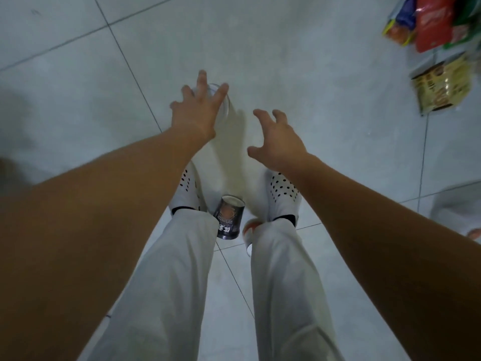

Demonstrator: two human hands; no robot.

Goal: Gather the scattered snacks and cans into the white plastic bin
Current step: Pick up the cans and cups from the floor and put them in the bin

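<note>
My left hand (200, 110) reaches out with straight, spread fingers over a pale, see-through cylindrical container (224, 104) on the tile floor; blur hides whether the fingertips touch it. To its right my right hand (279, 142) hovers with loosely curled fingers and holds nothing. Between my feet stands a dark printed cup-shaped can (229, 217). An orange and white can (249, 229) lies beside it, partly hidden by my right trouser leg. Several snack bags lie at the upper right: a red bag (433, 24) and a yellow-brown bag (442, 87) among them.
My white shoes (285, 192) and white trouser legs fill the lower middle. A whitish object (458, 207) shows at the right edge, cut off by the frame; it is too blurred to identify. Grey floor tiles stretch to the left and top.
</note>
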